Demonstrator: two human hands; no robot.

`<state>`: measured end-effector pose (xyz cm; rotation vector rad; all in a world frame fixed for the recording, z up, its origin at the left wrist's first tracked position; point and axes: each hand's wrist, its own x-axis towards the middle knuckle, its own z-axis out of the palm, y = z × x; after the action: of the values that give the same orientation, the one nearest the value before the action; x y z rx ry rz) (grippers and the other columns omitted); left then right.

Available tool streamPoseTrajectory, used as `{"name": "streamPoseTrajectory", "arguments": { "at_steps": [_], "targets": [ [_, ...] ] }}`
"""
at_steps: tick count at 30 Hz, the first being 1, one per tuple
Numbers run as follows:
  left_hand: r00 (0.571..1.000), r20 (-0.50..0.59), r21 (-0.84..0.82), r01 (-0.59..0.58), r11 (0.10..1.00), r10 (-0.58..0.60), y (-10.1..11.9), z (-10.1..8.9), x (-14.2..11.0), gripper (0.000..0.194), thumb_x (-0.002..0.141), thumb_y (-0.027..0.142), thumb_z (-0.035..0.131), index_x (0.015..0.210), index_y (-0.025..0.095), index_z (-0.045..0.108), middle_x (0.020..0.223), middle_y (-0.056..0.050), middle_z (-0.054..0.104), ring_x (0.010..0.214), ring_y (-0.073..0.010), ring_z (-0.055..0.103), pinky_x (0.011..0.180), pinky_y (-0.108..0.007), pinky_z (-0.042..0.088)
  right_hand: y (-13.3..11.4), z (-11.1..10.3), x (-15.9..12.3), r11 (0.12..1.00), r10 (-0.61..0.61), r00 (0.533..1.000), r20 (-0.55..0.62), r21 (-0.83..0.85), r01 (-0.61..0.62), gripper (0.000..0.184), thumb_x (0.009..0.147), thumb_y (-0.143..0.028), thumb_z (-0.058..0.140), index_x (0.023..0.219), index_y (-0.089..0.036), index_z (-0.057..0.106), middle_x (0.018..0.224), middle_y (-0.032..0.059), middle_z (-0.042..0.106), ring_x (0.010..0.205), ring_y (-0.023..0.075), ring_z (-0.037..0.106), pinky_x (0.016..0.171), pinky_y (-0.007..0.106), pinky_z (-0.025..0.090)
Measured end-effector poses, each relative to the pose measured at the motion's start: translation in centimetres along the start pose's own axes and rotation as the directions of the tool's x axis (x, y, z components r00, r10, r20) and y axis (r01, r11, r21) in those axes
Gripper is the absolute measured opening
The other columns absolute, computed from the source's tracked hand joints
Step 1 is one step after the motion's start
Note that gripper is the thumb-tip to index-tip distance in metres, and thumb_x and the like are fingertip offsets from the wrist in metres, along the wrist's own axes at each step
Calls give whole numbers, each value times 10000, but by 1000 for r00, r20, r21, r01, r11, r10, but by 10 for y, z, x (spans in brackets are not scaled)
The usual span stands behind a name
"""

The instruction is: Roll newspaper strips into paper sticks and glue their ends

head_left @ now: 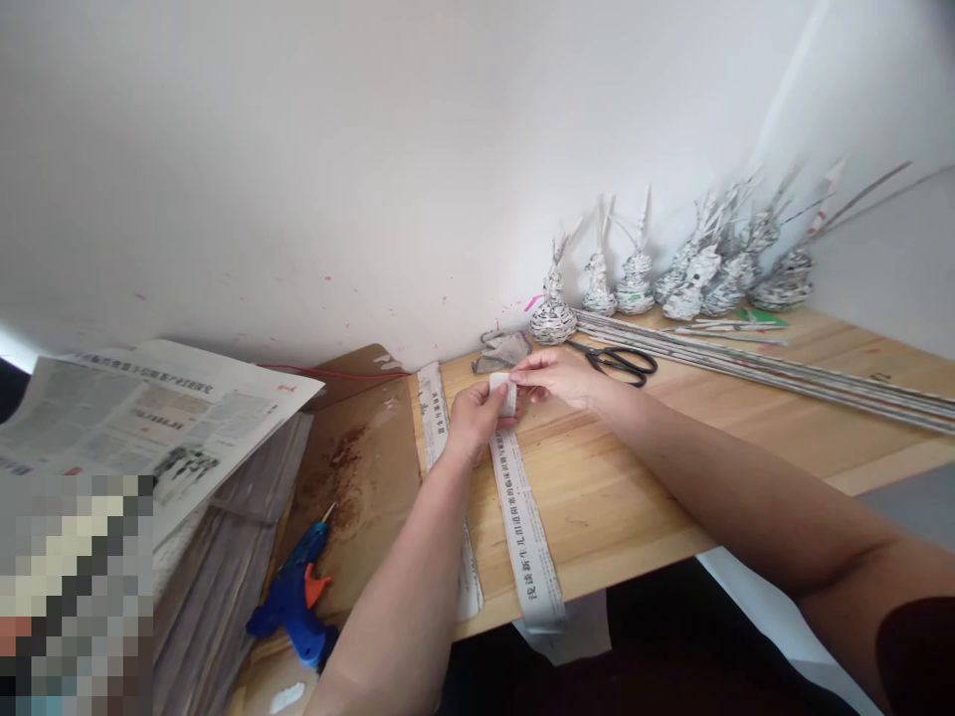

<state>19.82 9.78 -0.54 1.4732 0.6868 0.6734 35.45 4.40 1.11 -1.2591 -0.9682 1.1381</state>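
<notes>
Between my two hands is the far end of a long newspaper strip (522, 527), folded or curled into a small white piece. My left hand (481, 413) pinches it with the thumb on top. The fingertips of my right hand (548, 378) close on its upper right edge. From there the strip runs toward me over the wood and hangs past the table's front edge. Another newspaper strip (434, 413) lies to the left, partly hidden under my left forearm. Black-handled scissors (623, 364) rest just beyond my right wrist.
Several woven newspaper figures (553, 313) stand along the wall, with long paper rods (746, 363) before them. A grey cloth (503, 350) lies near the wall. To the left are a blue glue gun (298, 607), stained cardboard (358, 497) and newspaper sheets (246, 398).
</notes>
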Motion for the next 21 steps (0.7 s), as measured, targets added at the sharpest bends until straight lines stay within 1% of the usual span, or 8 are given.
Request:
{"name": "streamPoseTrajectory", "arguments": {
  "at_steps": [5,10,16,21],
  "targets": [
    [999,-5,-24,35,999,-35,0,1,0,323,760,418,590,896,130,646,726,-74,672,636,-172,632,567,-290,527,4,1,2,998,-21,1000,-18,-67,20,206,658,-294,747,746,-123,675,610,19,642,515,85,562,443,180,444],
    [998,-15,-53,60,997,-61,1,3,-1,314,767,409,583,918,138,632,710,-70,669,638,-180,636,582,-319,536,11,-1,8,993,-72,997,-17,-100,70,255,645,-349,750,740,-128,665,605,13,622,521,82,548,402,161,412],
    [999,-8,-37,52,998,-52,2,4,-2,308,767,414,584,895,139,633,726,-71,670,643,-175,633,574,-305,532,13,2,8,993,-73,995,-66,-97,66,304,615,-389,763,712,-131,635,567,-7,593,465,73,515,360,163,382],
    [999,33,-9,19,1000,-19,1,4,-4,303,726,389,646,886,131,646,753,-75,675,681,-173,641,624,-303,536,14,4,7,992,-79,995,-60,-102,72,320,607,-413,766,684,-141,616,554,-4,592,488,85,536,353,155,369]
  ]
}}
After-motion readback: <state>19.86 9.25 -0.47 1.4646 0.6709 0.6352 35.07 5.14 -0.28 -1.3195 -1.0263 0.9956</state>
